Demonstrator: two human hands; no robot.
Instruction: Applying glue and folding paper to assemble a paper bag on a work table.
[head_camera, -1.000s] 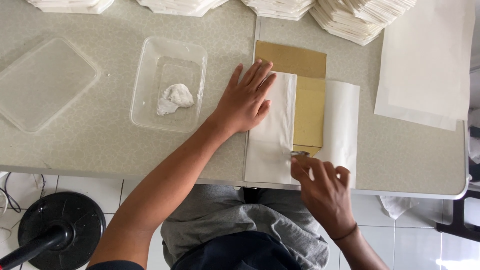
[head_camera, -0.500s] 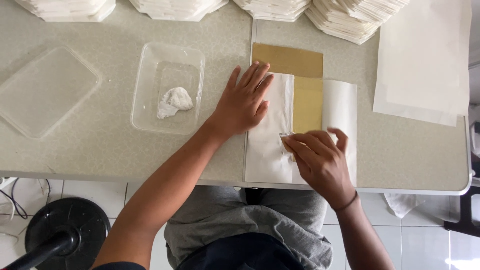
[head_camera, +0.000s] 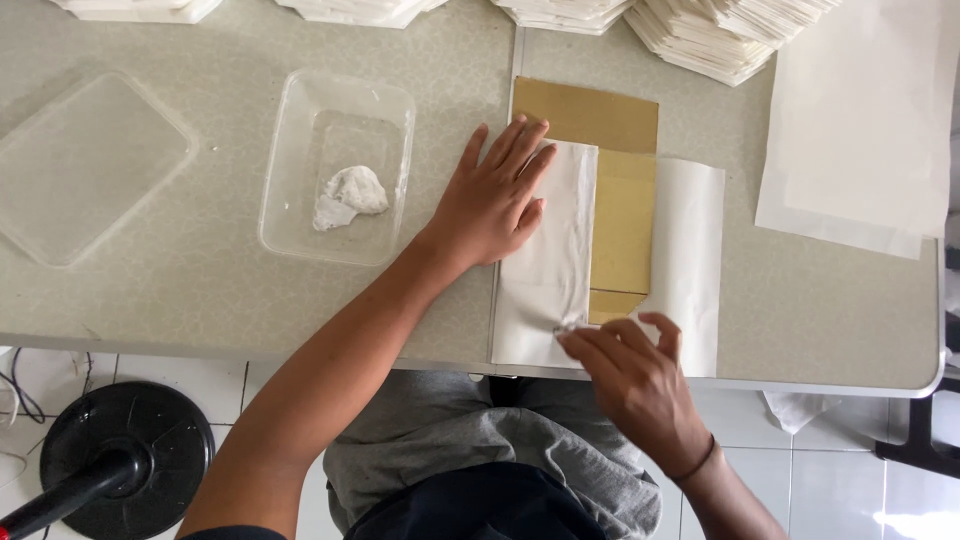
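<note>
White paper sheet (head_camera: 548, 270) lies on the worktop (head_camera: 200, 290), wrapped around a brown card (head_camera: 622, 232) that serves as landmark: one flap is folded over the card's left part, the other flap (head_camera: 690, 260) lies flat to the card's right, and a strip of card shows bare between them and above. Left hand (head_camera: 492, 200) is spread flat, fingers together, palm down on the upper left flap just left of the card's bare strip; it grips nothing, only presses. Right hand (head_camera: 625, 375) sits at the card's near edge, thumb and fingertips pinched close on the lower corner of the left flap; whether something small is also between the fingertips, cannot tell. Judgement on handling: sheet looks thin, light and limp, creases readily, likely tears if pulled hard at a corner; slides easily over the smooth card, hence the need for a flat palm to pin it. Best held by an edge or corner in a light pinch, with the other hand holding the body down. Card looks stiff and would take a firmer grip by its edges. Left of the card: a clear tub (head_camera: 335, 165) holding a white lump (head_camera: 345, 195), well apart from the sheet; farther left a clear lid (head_camera: 85, 165). Beyond the card, stacks of folded paper (head_camera: 720, 35); to its right, loose white sheets (head_camera: 860, 120).
</note>
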